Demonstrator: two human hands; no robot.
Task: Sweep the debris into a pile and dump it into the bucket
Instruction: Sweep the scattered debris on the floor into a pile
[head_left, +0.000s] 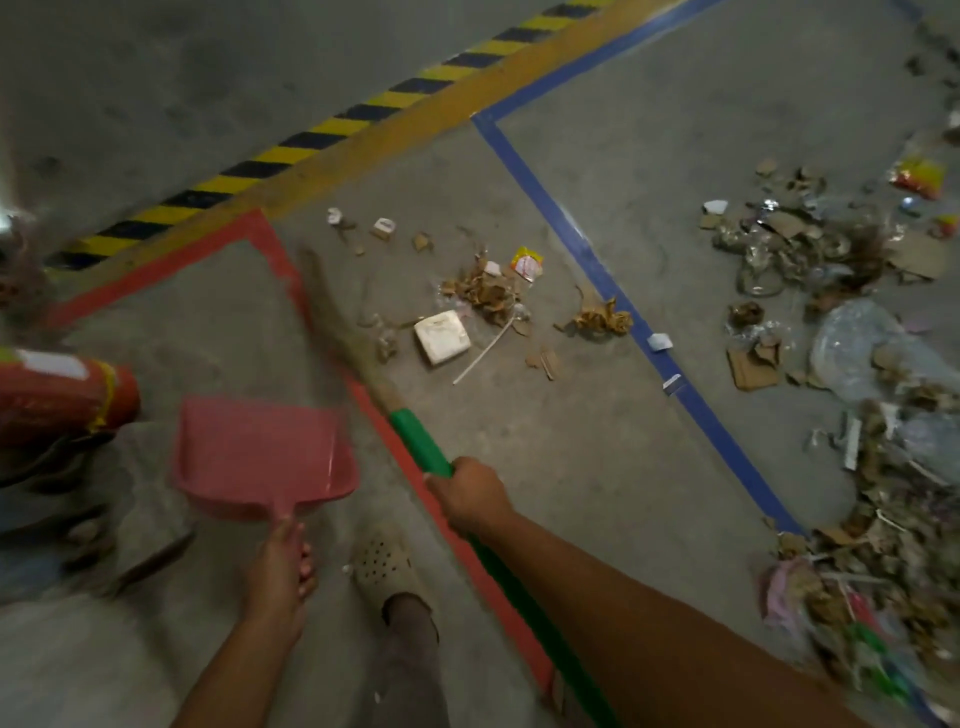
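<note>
Here the right hand (470, 496) grips the green-handled straw broom (415, 441) at centre frame. The left hand (280, 566) grips the pink plastic dustpan (260, 452) at lower left. Scattered cardboard and paper debris (488, 291) lies above on the grey concrete floor (519, 441).

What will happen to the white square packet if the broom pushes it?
It will probably slide, not roll: the white square packet lies flat on the concrete floor. It looks thin and light, so the broom may send it skidding. Its rounded corners suggest it is soft rather than brittle.
</note>
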